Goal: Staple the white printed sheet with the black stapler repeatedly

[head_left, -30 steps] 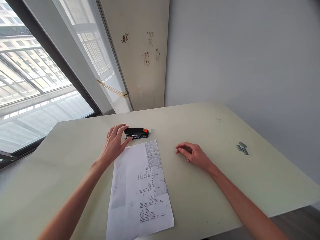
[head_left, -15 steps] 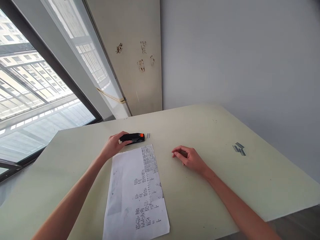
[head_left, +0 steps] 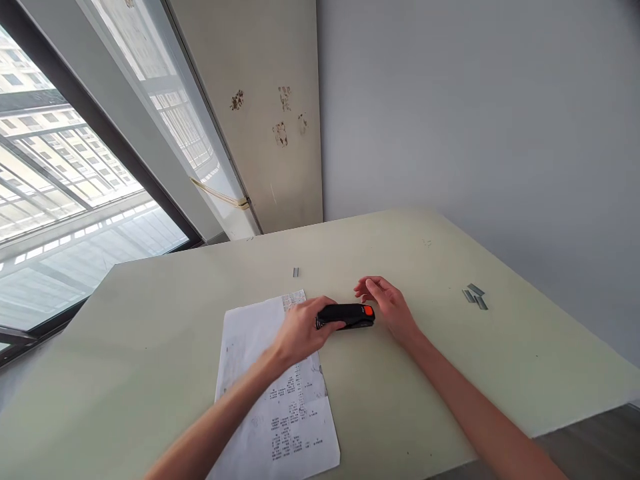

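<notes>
My left hand [head_left: 303,328] is closed round the rear end of a black stapler [head_left: 346,315] with an orange patch at its right end. The stapler lies crosswise, just right of the printed paper [head_left: 250,333], and my left wrist passes over the sheet. Close to the stapler's orange end, my right hand [head_left: 390,305] has its fingers loosely curled and apart, holding nothing. A small staple strip [head_left: 295,272] lies on the table beyond the paper's top edge.
Several grey staple strips [head_left: 479,301] lie on the right part of the pale green table [head_left: 430,413]. A grey wall stands behind, with a stained panel [head_left: 260,160] beside it and a window [head_left: 55,160] at the left.
My left hand has carried the stapler rightward and nearer to me, from beside the small staple strip to beside my right hand. My right hand has shifted slightly and its fingers have loosened.
</notes>
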`<action>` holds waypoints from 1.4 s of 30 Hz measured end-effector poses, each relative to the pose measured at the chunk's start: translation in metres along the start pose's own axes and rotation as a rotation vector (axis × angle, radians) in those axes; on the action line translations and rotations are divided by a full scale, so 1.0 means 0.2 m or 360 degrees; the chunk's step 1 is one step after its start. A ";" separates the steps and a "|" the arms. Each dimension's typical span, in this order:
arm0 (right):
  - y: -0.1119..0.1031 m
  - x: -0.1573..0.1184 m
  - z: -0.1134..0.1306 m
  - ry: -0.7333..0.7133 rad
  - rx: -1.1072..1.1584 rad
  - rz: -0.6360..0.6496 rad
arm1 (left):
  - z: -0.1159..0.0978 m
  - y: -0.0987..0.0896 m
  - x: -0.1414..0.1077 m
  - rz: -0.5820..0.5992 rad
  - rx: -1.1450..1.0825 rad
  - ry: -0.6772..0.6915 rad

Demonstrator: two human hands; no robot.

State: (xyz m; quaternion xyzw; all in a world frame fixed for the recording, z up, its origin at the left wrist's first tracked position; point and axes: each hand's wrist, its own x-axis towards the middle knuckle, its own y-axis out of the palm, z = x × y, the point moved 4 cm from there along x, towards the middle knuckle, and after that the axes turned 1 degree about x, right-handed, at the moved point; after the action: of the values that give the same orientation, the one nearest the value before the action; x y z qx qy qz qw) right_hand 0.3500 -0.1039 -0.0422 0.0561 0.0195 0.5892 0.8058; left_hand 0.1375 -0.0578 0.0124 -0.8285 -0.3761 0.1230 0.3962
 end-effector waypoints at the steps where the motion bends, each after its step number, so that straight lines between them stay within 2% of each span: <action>1: 0.00 0.00 0.00 -0.0001 0.0003 0.0013 | -0.01 0.05 0.00 0.0012 0.0004 -0.0005; 4: -0.01 0.01 -0.01 -0.0008 0.0000 0.0042 | -0.03 0.14 0.00 0.0009 0.0036 0.0001; 8: -0.01 0.02 -0.03 -0.0008 -0.0038 0.0050 | -0.02 0.18 -0.02 0.0009 -0.0002 0.0036; 11: -0.01 0.02 -0.05 0.0011 -0.0068 0.0068 | 0.03 0.16 -0.06 -0.0003 -0.0034 0.0037; 18: -0.02 0.00 -0.06 0.0075 -0.0126 0.0083 | 0.14 0.07 -0.20 -0.0214 0.0081 0.0152; 21: -0.02 0.00 -0.06 0.0093 -0.0151 0.0061 | 0.15 0.04 -0.23 -0.0268 0.0138 0.0175; 26: -0.01 -0.02 -0.06 0.0115 -0.0178 0.0050 | 0.14 0.04 -0.23 -0.0235 0.0191 0.0193; 30: 0.00 -0.04 -0.03 0.0037 -0.0240 0.0166 | 0.12 0.07 -0.18 -0.0216 0.0187 0.0238; 34: 0.03 -0.07 -0.01 -0.0021 -0.0508 0.0369 | 0.11 0.09 -0.15 -0.0219 0.0204 0.0281; 38: 0.04 -0.08 0.00 -0.0044 -0.0730 0.0508 | 0.13 0.05 -0.18 -0.0230 0.0226 0.0285; 42: 0.05 -0.08 0.01 -0.0026 -0.0735 0.0494 | 0.17 -0.01 -0.23 -0.0219 0.0260 0.0229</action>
State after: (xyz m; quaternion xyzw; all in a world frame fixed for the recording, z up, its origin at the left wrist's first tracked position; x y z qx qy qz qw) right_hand 0.3366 -0.1166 -0.0391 -0.1220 -0.1308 0.6939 0.6975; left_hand 0.0881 -0.0705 -0.0139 -0.7723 -0.3915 0.0661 0.4958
